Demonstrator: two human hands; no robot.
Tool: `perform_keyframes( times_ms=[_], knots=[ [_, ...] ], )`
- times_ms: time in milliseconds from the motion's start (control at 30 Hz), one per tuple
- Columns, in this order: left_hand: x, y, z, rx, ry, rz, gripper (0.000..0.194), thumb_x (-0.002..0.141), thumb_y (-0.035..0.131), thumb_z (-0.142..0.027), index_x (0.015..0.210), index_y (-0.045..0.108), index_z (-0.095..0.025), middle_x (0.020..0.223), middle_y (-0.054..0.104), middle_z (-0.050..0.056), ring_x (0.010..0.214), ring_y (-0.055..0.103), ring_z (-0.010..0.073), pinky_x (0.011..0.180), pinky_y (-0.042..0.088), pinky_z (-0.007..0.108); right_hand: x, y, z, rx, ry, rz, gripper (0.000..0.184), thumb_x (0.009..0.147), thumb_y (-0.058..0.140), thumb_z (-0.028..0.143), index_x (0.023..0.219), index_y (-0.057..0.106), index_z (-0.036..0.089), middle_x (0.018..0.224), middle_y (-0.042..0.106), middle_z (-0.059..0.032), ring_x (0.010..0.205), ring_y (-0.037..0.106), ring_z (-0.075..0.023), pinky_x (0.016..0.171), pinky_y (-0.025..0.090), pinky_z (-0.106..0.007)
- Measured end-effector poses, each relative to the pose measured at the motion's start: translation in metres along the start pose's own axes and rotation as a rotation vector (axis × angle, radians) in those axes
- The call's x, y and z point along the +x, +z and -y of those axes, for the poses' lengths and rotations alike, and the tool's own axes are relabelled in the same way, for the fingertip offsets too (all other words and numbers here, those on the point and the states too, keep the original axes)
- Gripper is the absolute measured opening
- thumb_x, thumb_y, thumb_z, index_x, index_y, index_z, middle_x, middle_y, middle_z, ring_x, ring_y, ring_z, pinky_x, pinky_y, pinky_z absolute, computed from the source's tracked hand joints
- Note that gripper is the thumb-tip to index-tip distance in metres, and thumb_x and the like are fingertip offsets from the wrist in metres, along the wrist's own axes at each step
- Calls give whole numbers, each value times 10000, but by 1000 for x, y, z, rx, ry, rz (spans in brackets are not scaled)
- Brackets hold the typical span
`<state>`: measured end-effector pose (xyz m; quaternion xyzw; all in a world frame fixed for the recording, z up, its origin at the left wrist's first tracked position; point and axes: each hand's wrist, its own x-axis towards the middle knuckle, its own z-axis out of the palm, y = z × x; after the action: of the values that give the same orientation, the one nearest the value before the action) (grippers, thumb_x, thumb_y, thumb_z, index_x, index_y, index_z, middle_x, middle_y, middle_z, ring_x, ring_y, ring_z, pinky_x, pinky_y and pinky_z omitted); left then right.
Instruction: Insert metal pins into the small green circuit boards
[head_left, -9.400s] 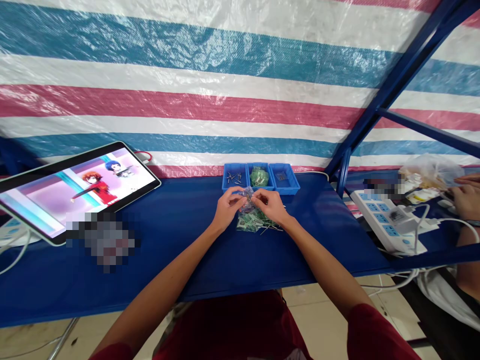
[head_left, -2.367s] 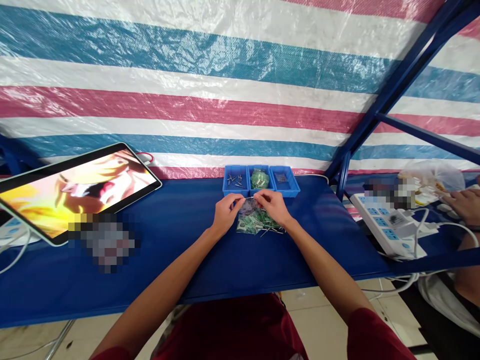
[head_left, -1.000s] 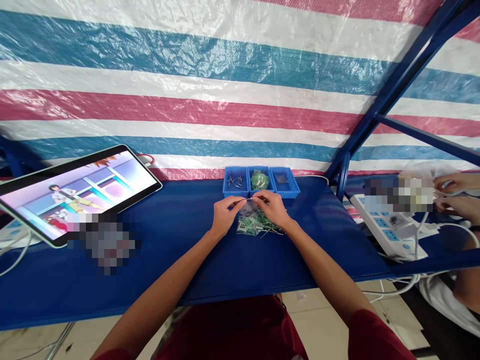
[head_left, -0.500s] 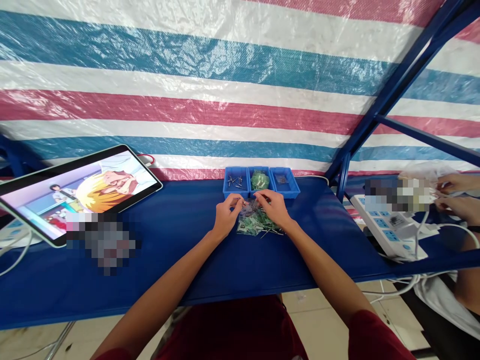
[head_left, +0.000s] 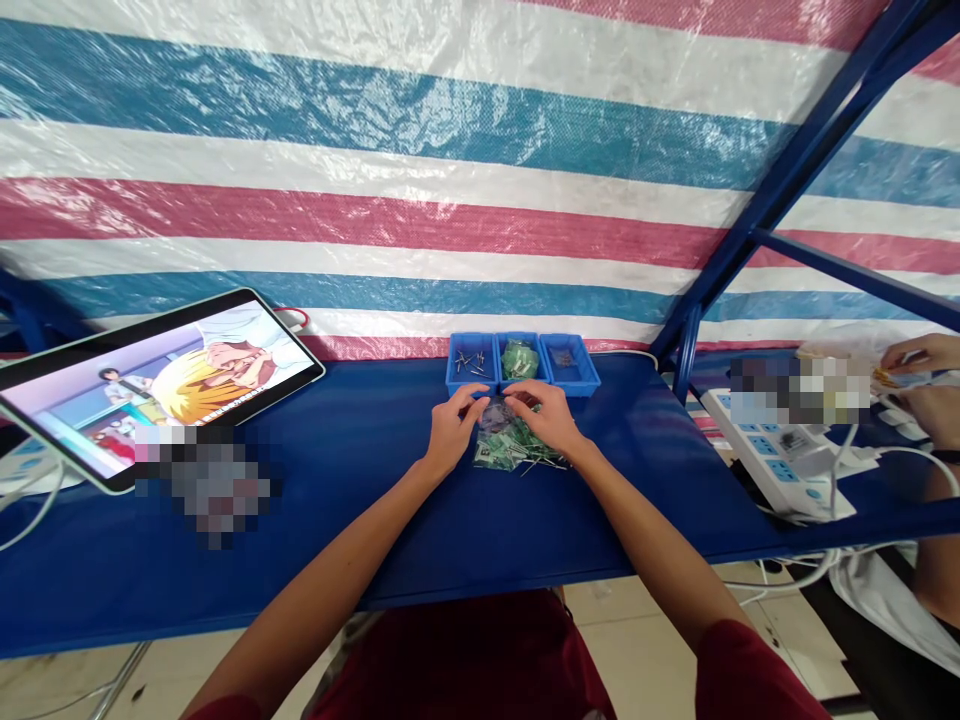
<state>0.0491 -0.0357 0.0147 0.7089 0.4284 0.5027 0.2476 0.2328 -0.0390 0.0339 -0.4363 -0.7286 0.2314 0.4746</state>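
My left hand point(head_left: 453, 432) and my right hand point(head_left: 550, 416) face each other above the middle of the table, thumbs and forefingers closed. Between them is a small clear plastic bag point(head_left: 496, 412), its edges at my fingertips; the exact grip is partly hidden. Just below lies a pile of small green-printed plastic bags point(head_left: 504, 448), some with thin metal pins showing among them. Behind my hands stands a blue three-part tray point(head_left: 472, 389). Metal pins point(head_left: 470, 362) lie in its left compartment, a green bundle point(head_left: 520, 360) fills the middle one, and tiny parts point(head_left: 564, 357) lie on the right.
On the left a tablet point(head_left: 161, 385) leans at an angle, with a blurred object point(head_left: 221, 490) before it. A white power strip point(head_left: 776, 460) with cables lies to the right, near another person's hands point(head_left: 926, 365). Blue frame bars point(head_left: 720, 255) rise on the right against a striped sheet point(head_left: 375, 215).
My fingertips have shifted slightly at the clear bag, the right ones a little to the left. At the far right, the other person's hands have moved, and something yellow shows in them.
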Motion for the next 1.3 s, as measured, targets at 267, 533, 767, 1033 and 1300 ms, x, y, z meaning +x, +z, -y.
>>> perform_keyframes(
  times_ms=[267, 533, 767, 1033, 1300],
  knots=[
    [-1, 0, -2, -48, -27, 0, 248, 898, 567, -402, 1004, 636, -189, 511, 545, -58, 457, 483, 96, 538, 418, 213, -2, 4, -4, 5, -37, 141, 218, 876, 585, 378, 808, 679, 194, 794, 692, -50, 638, 611, -148, 615, 496, -270],
    [0, 1, 2, -67, -28, -29, 266, 857, 607, -426, 920, 678, -179, 749, 677, 16, 550, 565, 116, 588, 480, 233, 1, -1, 1, 21, 40, 41, 291, 911, 502, 430, 783, 619, 196, 621, 594, -5, 550, 558, -145, 561, 456, -263],
    [0, -1, -4, -26, 14, 10, 296, 903, 530, -420, 823, 661, -167, 750, 666, 30, 588, 552, 124, 601, 458, 238, 0, -1, 0, 8, 33, 49, 343, 926, 471, 461, 757, 612, 197, 612, 596, -10, 546, 555, -147, 577, 461, -272],
    [0, -3, -7, -96, -29, 74, 419, 929, 488, -427, 606, 547, -166, 544, 542, -16, 504, 516, 102, 563, 435, 220, 0, 3, -2, 62, 4, 30, 235, 876, 568, 415, 824, 651, 201, 757, 676, -40, 636, 615, -158, 608, 502, -277],
    [0, -1, -3, -99, -22, 9, 380, 919, 517, -440, 709, 671, -163, 593, 614, -1, 507, 532, 108, 548, 444, 231, 0, 2, -2, 42, 13, 53, 197, 886, 551, 363, 807, 626, 199, 692, 638, -21, 595, 600, -154, 595, 481, -273]
  ],
)
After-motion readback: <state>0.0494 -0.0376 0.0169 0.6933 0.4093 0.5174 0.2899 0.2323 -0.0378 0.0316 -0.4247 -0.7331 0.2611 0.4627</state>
